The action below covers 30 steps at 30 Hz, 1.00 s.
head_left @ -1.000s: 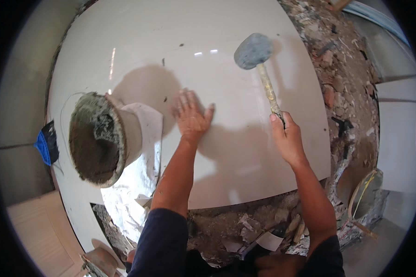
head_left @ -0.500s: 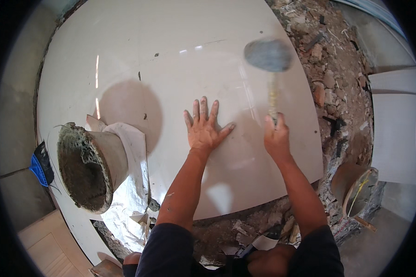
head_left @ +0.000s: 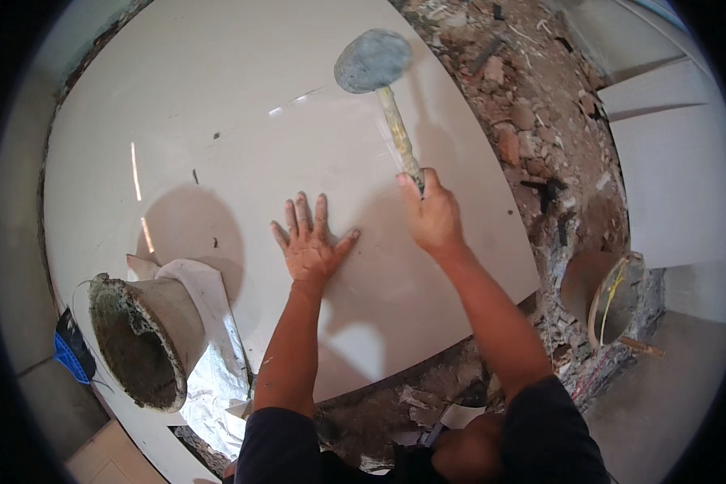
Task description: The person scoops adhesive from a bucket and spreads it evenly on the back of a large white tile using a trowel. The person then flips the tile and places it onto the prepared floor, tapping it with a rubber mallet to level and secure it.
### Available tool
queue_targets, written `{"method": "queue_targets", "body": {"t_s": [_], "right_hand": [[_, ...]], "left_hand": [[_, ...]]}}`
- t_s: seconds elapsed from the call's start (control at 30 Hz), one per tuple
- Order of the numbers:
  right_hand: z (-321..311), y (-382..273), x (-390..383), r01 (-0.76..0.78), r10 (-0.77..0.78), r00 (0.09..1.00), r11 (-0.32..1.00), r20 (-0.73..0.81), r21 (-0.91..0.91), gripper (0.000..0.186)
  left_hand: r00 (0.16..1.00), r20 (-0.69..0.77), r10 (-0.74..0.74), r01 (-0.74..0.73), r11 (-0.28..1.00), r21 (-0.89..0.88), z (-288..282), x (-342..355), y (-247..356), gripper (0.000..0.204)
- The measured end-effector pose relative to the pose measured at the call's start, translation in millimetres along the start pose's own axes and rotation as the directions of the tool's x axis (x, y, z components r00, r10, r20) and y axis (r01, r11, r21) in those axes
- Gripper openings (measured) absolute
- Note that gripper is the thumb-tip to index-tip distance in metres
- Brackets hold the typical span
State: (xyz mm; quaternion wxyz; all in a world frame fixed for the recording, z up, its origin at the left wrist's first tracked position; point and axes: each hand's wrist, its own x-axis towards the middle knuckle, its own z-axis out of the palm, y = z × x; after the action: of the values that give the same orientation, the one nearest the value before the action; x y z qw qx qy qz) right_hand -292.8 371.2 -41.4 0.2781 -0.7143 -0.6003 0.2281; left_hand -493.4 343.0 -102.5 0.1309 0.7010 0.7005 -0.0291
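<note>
A large, glossy cream tiled surface (head_left: 242, 89) spreads out in front of me. My left hand (head_left: 309, 254) lies flat on it with the fingers spread, holding nothing. My right hand (head_left: 436, 214) is wrapped round the lower end of a mallet's handle. The mallet (head_left: 373, 60) has a big grey rounded head and a worn, yellowish handle. Its head is up and away from me, beyond my left hand; whether it touches the tile I cannot tell. Left of my left forearm, a mortar-crusted bucket (head_left: 189, 327) lies on its side beside a pale cloth (head_left: 206, 286).
Rubble and broken brick (head_left: 524, 121) border the tile on the right and nearest me. A second bucket (head_left: 585, 282) lies tipped at the right, with a yellow strip across its mouth. White sheets (head_left: 678, 185) lean by the right wall. A blue brush (head_left: 71, 355) is by the left wall.
The view has shifted, so most things sit further left and lower. The mallet and my right hand have swung leftward and away from me. My left hand stays flat on the tile.
</note>
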Motion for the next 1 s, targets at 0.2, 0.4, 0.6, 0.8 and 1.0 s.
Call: {"method": "queue_targets", "body": {"t_s": [0.2, 0.4, 0.6, 0.8, 1.0], "right_hand": [[1.4, -2.0, -1.4, -0.101, 0.105, 0.983, 0.994, 0.149, -0.032, 0.045], [-17.8, 19.4, -4.8, -0.199, 0.228, 0.929, 0.972, 0.291, -0.124, 0.043], [-63.7, 56.5, -7.4, -0.152, 0.177, 0.973, 0.974, -0.146, 0.167, 0.041], [-55.2, 58.2, -1.0, -0.061, 0.06, 0.998, 0.957, -0.014, -0.284, 0.039], [-36.8, 43.2, -2.8, 0.04, -0.021, 0.988, 0.992, 0.156, -0.117, 0.041]], "left_hand": [[1.0, 0.009, -0.023, 0.023, 1.0, 0.005, -6.0, 0.8, 4.6, 0.091], [0.998, 0.004, -0.055, 0.055, 0.998, 0.02, -4.8, 1.3, 5.0, 0.09], [0.997, -0.01, -0.071, 0.071, 0.997, 0.043, -4.1, 3.4, 4.6, 0.089], [0.995, 0.019, -0.094, 0.093, 0.994, 0.052, -5.1, 2.8, 5.9, 0.09], [0.996, -0.038, -0.081, 0.082, 0.996, 0.034, -3.4, 4.6, 3.4, 0.093]]}}
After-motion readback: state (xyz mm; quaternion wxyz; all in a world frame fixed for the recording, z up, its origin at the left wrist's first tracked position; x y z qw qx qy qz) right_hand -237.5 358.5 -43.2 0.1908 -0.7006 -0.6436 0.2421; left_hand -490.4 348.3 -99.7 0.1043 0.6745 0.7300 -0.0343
